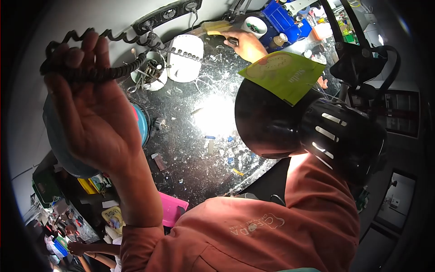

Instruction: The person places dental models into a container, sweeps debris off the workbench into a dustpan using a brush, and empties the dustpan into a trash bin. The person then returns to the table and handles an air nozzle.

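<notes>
My left hand (97, 104) is raised on the left, palm toward me, with its fingers curled round a black coiled cord (106, 74). Loops of the cord run across to the wall side, near the power strip (156, 20). At the back of the bench my right hand (247, 45) is closed on a small dark item, whose kind I cannot make out. A yellowish piece (214, 32) lies at its fingertips. Beside that hand stands a white cup (254, 26) with small dark and green things in it. The lamp partly covers my right arm.
A black lamp (272, 120) with a green note (290, 75) hangs over the dark bench (181, 131). A white device (185, 59), a pot of tools (152, 75) and a blue bin (283, 20) stand at the back. A co-worker's hand (78, 248) shows lower left.
</notes>
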The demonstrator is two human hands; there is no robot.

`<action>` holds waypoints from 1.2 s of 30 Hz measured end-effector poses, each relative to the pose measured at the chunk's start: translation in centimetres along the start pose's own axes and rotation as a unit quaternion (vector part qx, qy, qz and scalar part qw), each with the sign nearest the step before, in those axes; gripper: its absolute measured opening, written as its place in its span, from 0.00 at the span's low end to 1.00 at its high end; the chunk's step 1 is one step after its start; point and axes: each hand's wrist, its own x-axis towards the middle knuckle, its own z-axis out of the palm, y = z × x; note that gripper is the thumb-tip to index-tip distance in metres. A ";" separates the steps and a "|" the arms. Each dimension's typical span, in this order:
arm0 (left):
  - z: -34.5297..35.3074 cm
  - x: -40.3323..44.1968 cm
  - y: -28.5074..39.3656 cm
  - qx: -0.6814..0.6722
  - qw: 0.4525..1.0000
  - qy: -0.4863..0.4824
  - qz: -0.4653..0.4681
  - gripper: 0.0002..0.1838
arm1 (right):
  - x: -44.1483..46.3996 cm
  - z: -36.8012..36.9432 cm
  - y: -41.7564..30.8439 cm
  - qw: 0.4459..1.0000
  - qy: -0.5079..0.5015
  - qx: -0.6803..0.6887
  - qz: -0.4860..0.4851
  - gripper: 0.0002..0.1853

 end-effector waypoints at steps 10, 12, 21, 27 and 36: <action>0.1 0.0 1.1 -0.022 0.999 0.030 0.025 0.16 | -6.8 -4.1 0.9 0.997 -0.028 -0.025 -0.074 0.16; 0.3 0.0 0.9 -0.011 0.999 0.016 0.028 0.17 | -6.4 -5.4 3.0 0.998 -0.014 -0.026 -0.061 0.16; 0.8 -0.8 1.6 0.019 0.999 -0.005 -0.032 0.19 | -10.9 -3.9 -3.1 0.998 0.042 -0.035 -0.018 0.16; 0.0 -4.7 -1.8 0.180 0.983 -0.005 -0.021 0.16 | -12.9 -5.6 -2.5 0.997 0.050 -0.060 -0.015 0.16; -4.1 -11.5 -9.6 0.619 0.780 0.015 -0.088 0.10 | -7.5 -5.2 -3.5 0.993 -0.024 -0.074 0.089 0.15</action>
